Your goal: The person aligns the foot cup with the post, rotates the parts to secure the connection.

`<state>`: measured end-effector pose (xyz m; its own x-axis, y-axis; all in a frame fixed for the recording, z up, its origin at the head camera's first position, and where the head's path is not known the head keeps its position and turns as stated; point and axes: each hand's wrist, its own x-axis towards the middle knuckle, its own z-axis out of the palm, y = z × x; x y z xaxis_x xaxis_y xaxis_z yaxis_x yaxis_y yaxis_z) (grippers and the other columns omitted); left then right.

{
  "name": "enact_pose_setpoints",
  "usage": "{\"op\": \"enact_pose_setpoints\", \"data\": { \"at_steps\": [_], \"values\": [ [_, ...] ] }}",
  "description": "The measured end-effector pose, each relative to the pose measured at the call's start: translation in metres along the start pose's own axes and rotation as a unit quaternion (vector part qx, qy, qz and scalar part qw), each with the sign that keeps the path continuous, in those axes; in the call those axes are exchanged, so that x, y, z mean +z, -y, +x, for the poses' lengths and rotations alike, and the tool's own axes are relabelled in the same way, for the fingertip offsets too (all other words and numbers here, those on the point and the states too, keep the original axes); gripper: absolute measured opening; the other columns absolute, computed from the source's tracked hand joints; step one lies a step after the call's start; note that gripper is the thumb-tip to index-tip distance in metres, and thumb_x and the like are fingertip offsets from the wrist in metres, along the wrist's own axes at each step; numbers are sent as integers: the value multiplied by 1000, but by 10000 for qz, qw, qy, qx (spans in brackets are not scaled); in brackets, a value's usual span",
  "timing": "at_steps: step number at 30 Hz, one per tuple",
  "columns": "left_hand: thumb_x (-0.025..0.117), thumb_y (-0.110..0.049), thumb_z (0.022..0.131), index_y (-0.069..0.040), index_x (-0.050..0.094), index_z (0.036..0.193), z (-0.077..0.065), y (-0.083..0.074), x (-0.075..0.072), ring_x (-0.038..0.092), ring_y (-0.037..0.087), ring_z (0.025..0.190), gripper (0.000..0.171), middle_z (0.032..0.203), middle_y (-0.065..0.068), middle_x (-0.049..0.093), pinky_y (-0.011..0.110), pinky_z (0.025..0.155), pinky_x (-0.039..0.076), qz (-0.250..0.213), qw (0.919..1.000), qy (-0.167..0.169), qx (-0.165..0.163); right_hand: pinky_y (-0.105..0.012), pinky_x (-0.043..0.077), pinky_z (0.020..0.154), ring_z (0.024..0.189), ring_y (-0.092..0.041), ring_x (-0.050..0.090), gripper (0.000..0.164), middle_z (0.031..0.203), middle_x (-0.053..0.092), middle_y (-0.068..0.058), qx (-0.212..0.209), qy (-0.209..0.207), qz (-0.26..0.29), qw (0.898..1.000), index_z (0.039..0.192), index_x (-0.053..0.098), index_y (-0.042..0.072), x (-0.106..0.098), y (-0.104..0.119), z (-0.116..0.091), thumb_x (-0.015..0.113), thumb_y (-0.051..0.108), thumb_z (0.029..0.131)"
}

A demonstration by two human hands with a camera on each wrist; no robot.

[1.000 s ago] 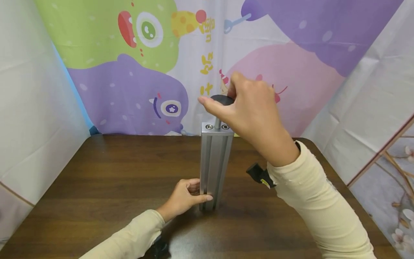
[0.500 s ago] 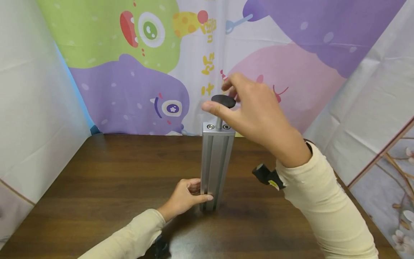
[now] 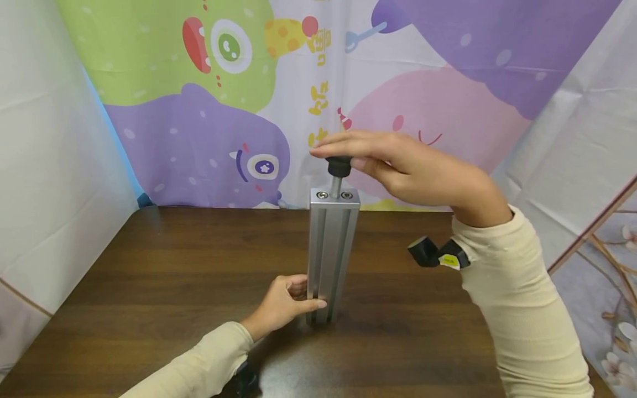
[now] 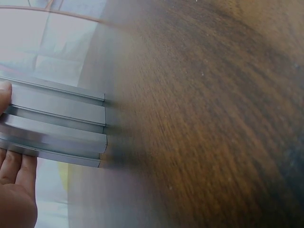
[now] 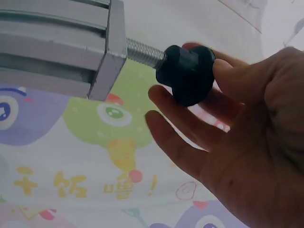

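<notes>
A person's left hand (image 3: 278,304) holds a metal bar (image 3: 330,249) low down, thumb on the near face and fingers around the far side, while the right hand (image 3: 408,166) reaches over the black knob (image 3: 340,167) on top, fingers extended and loosely spread, thumb tip against the knob's edge. The fingers do not wrap the knob; how firmly they press cannot be told. Below it, a threaded rod (image 5: 145,53) joins the knob to the bar's end plate (image 3: 334,199), with a screw (image 3: 322,195) visible on one side. The bar stands upright on a brown table (image 3: 174,265), before a cartoon-print curtain (image 3: 239,127). The likely risk is tipping: a sideways push up high could rock the tall, narrow bar against that low hold. A turning force might twist it in the left hand, or the fingertips could slip off the knob.
</notes>
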<state>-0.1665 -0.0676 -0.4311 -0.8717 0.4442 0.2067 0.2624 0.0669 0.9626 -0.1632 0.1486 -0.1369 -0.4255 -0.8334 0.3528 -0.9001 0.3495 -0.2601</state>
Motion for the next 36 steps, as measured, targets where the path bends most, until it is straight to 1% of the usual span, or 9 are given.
{"op": "enact_pose_setpoints", "data": {
  "at_steps": [4, 9, 12, 15, 22, 28, 31, 34, 36],
  "values": [
    [78, -9, 80, 8, 64, 113, -1, -2, 0, 69, 19, 93, 40, 100, 18, 71, 24, 82, 55, -70, 10000, 68, 19, -33, 44, 96, 108, -19, 58, 31, 118, 65, -9, 656, -593, -542, 9946, 126, 61, 3, 4, 7, 4, 57, 11, 97],
    [79, -10, 79, 6, 65, 114, -1, -2, 0, 69, 19, 92, 41, 100, 17, 72, 24, 82, 55, -33, 10000, 43, -45, -29, 44, 61, 64, -14, 54, 38, 73, 64, -2, 1725, -1926, -1393, 9559, 88, 69, 6, 21, 17, 17, 76, 43, 81],
    [80, -11, 78, 6, 65, 113, 0, -2, 0, 69, 18, 92, 41, 100, 16, 72, 24, 82, 55, 11, 10000, 32, -48, -31, 40, 58, 59, -18, 49, 51, 67, 59, -3, 2137, -2472, -1653, 9305, 76, 58, 6, 33, 19, 24, 76, 53, 75],
    [80, -11, 78, 5, 66, 113, 0, -2, 0, 70, 17, 91, 41, 100, 16, 72, 25, 83, 55, -4, 10000, 41, -21, -32, 38, 56, 57, -20, 45, 56, 66, 54, -5, 2309, -2695, -1832, 9168, 75, 52, 5, 40, 19, 27, 76, 56, 74],
    [80, -11, 79, 6, 66, 113, 0, 0, 0, 70, 16, 91, 41, 100, 15, 72, 26, 83, 55, 0, 10000, 39, 1, -32, 35, 53, 57, -21, 42, 56, 64, 49, -4, 2362, -2791, -1987, 9093, 74, 50, 5, 43, 18, 28, 74, 56, 76],
    [80, -12, 78, 5, 66, 112, 0, -1, 1, 70, 16, 91, 41, 100, 15, 72, 26, 82, 55, -16, 10000, 21, -18, -33, 38, 54, 58, -23, 47, 56, 67, 54, -7, 2475, -2464, -1915, 9173, 83, 52, 5, 40, 20, 26, 71, 57, 79],
    [80, -12, 78, 6, 66, 112, 0, -1, 1, 70, 17, 91, 41, 100, 15, 72, 26, 82, 55, 11, 10000, 13, -57, -34, 44, 62, 68, -22, 54, 51, 82, 63, -8, 2258, -1832, -1588, 9435, 100, 55, 4, 33, 21, 19, 66, 52, 86],
    [81, -14, 77, 5, 66, 112, 0, -1, 1, 70, 18, 91, 42, 101, 14, 72, 26, 82, 55, 57, 9999, -24, -98, -35, 47, 87, 100, -20, 58, 44, 115, 62, -8, 1494, -934, -1157, 9775, 125, 52, 4, 20, 18, 9, 58, 37, 96],
    [81, -14, 77, 4, 66, 112, 0, 0, 1, 70, 18, 91, 42, 101, 14, 72, 26, 83, 55, 86, 9999, -45, -104, -38, 37, 105, 124, -21, 47, 44, 136, 52, -10, 867, -409, -904, 9913, 138, 45, 4, 12, 15, 3, 53, 24, 100]
  ]
}}
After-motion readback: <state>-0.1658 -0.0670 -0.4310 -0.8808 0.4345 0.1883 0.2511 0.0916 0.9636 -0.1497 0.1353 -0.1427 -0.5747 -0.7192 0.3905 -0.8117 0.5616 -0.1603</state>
